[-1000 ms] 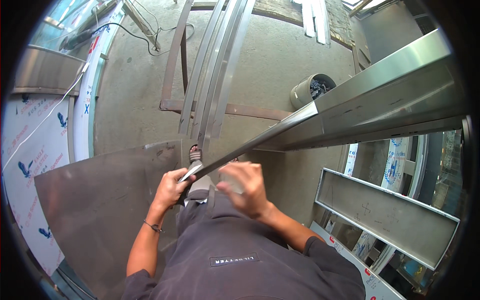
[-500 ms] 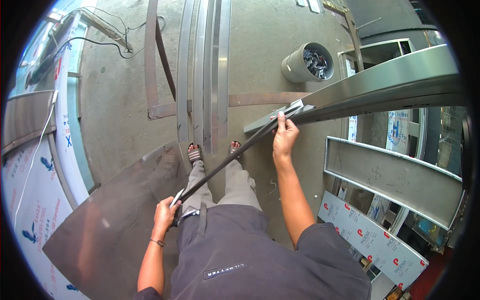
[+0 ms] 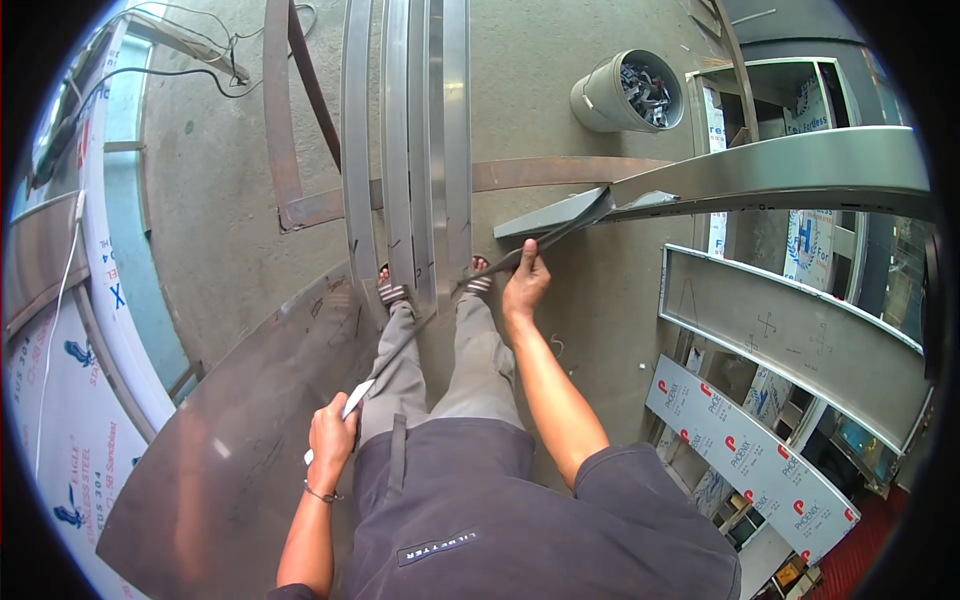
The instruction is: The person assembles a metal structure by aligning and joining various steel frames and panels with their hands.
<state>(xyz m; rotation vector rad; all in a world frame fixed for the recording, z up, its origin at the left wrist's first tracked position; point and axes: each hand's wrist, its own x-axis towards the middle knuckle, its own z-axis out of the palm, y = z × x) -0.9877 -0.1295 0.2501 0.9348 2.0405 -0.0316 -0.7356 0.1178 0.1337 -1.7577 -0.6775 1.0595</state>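
The left hand (image 3: 330,440) is closed in a fist around the near end of a long thin metal strip (image 3: 440,300), low beside the person's left thigh. From there the strip runs up and away across both trouser legs to the right hand (image 3: 523,282), which is stretched out ahead and pinches the strip between thumb and fingers, close to where it meets the end of a long bent steel channel (image 3: 760,180). Just beyond the left hand lies a large dull steel sheet (image 3: 210,450) on the floor; beyond the right hand the channel reaches off to the right. Between the hands stand the person's sandalled feet (image 3: 392,292), with a bundle of long steel profiles (image 3: 420,130) running away from them. The strip looks thin and sharp-edged, so a slide through either bare hand could cut the palm or fingers. If the far end jams in the channel, it could bow and spring back toward the legs. The open sandals sit right under the channel's end, exposed if it drops. Farther off, a grey bucket of offcuts (image 3: 628,92) stands well clear.
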